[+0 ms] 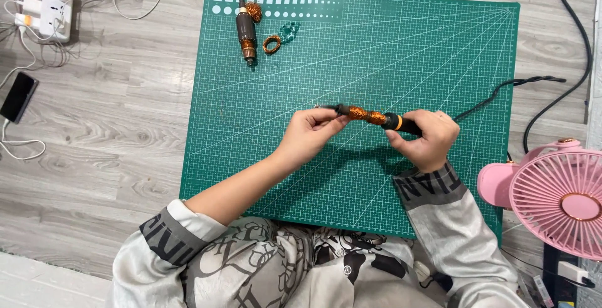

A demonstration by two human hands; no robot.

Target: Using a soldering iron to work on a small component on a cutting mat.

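So both hands are up over the green gridded cutting mat (376, 176), sharing one dark rod-shaped motor armature wound with copper wire (367, 115). Left hand (308, 133) pinches its thin shaft end, right hand (423, 137) is wrapped around the thicker black end. Further out past the left hand lie a second copper-wound armature (246, 29) and a small loose copper wire coil (271, 44). Pink desk fan (558, 195) sits beside the right hand.
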